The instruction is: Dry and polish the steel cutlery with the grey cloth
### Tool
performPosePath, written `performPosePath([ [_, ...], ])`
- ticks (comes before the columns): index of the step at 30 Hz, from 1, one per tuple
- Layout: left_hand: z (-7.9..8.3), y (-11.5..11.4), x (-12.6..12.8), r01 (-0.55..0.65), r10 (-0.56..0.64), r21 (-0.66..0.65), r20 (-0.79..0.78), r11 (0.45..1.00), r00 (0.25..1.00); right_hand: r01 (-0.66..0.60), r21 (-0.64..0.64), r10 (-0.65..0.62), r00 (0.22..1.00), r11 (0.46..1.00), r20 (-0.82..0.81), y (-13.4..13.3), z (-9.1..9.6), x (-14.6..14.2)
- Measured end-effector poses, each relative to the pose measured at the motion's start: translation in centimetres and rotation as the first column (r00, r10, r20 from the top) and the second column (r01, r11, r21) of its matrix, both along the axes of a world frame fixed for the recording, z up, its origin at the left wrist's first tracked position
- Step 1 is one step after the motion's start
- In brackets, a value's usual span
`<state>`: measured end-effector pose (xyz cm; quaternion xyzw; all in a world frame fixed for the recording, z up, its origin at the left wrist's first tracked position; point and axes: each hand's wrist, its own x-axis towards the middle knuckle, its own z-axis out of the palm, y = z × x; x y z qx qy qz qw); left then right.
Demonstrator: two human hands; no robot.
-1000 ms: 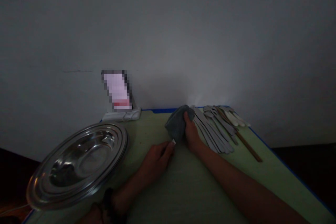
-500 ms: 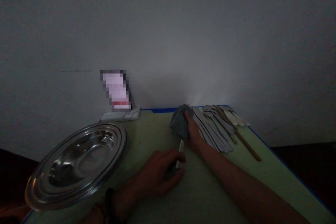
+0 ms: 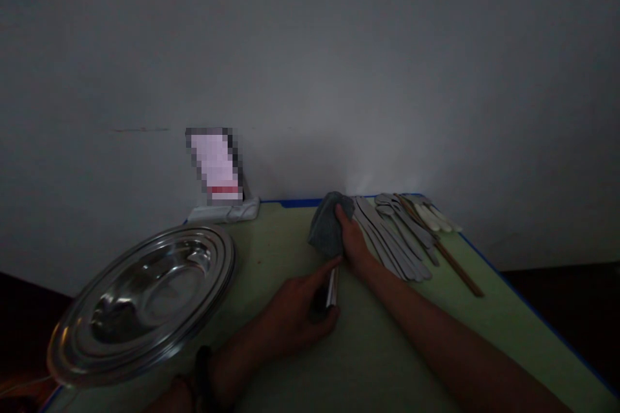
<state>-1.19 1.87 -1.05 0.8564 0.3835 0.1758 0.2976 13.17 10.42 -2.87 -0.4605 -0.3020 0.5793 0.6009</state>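
Note:
My left hand (image 3: 298,306) grips the handle end of a shiny metal utensil (image 3: 332,285) near the middle of the green table (image 3: 387,361). The utensil's far end goes up into a grey cloth (image 3: 325,227). My right hand (image 3: 354,242) is closed on that cloth, wrapped round the hidden end of the utensil. Both hands meet just left of a row of cutlery (image 3: 397,235).
A big steel platter (image 3: 143,300) sits at the table's left edge, partly overhanging it. A blurred phone screen (image 3: 216,168) stands on a white base (image 3: 225,211) against the wall. A wooden-handled piece (image 3: 453,264) lies among the laid-out cutlery at right.
My left hand has drawn back toward me, pulling more of the utensil's handle out of the cloth. The right hand and cloth stayed near the cutlery row.

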Motion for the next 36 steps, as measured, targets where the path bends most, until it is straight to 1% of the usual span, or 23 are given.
performPosePath([
  [4,0.04,-0.04,0.09,0.001,-0.001,-0.016,0.01,1.0,1.0,0.012,-0.013,-0.011,0.999,1.0,0.045,0.24,-0.39,0.11],
  [8,0.01,-0.05,0.14,-0.005,0.005,-0.024,0.02,1.0,1.0,-0.001,-0.008,0.001,0.996,1.0,0.087,0.22,-0.37,0.2],
  [12,-0.2,0.05,0.07,-0.017,0.018,-0.042,0.02,0.999,1.0,0.0,-0.004,0.0,0.997,1.0,0.082,0.2,-0.33,0.21],
  [16,-0.5,0.2,0.03,-0.023,0.033,-0.094,0.11,0.995,0.993,-0.011,0.002,0.011,0.999,1.0,0.041,0.2,-0.35,0.06],
  [18,-0.63,0.31,0.08,-0.045,0.062,-0.11,0.16,0.993,0.985,-0.039,0.041,0.038,0.999,0.998,0.033,0.04,-0.27,-0.1],
  [21,-0.76,0.48,0.23,-0.113,0.136,-0.117,0.206,0.987,0.969,-0.1,0.104,0.09,0.991,0.989,0.098,-0.35,-0.02,-0.34],
  [23,-0.8,0.59,0.32,-0.144,0.166,-0.113,0.213,0.983,0.963,-0.121,0.114,0.105,0.985,0.986,0.136,-0.55,0.1,-0.43],
  [26,-0.8,0.74,0.38,-0.138,0.157,-0.106,0.2,0.985,0.967,-0.106,0.103,0.091,0.986,0.989,0.136,-0.5,0.06,-0.42],
  [28,-0.76,0.81,0.37,-0.124,0.143,-0.109,0.186,0.986,0.972,-0.093,0.088,0.085,0.992,0.992,0.092,-0.27,-0.07,-0.34],
  [31,-0.66,0.75,0.31,-0.11,0.125,-0.098,0.161,0.989,0.979,-0.083,0.045,0.086,0.995,0.996,-0.06,0.07,-0.07,-0.16],
  [34,-0.43,0.47,0.26,-0.048,0.055,-0.068,0.094,0.997,0.994,-0.108,-0.026,0.099,0.968,0.994,-0.231,0.1,0.31,-0.02],
  [36,-0.23,0.25,0.23,0.004,-0.002,-0.058,0.027,0.998,1.0,-0.131,-0.044,0.112,0.95,0.99,-0.293,0.0,0.58,0.02],
])
